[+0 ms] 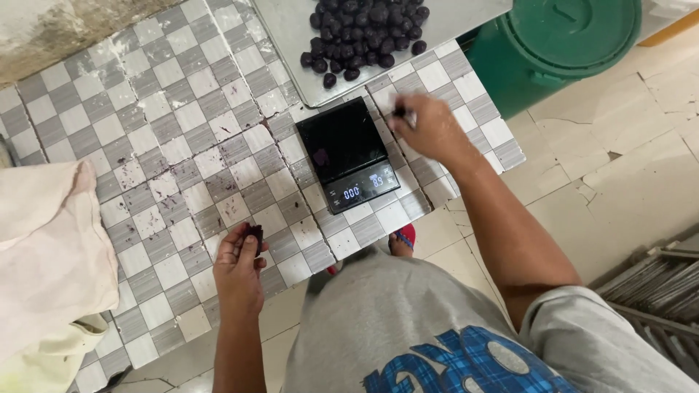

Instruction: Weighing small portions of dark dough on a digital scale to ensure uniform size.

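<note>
Tiled counter [175, 138] (dough [254, 234] in left hand [239, 271])

You have one view only, from the camera on your head. It looks almost straight down past your grey shirt onto the grey-and-white checkered tile surface [182, 138], close enough that your forearms fill the lower frame. The cracked pale floor [619, 145] shows along the right edge.
</note>
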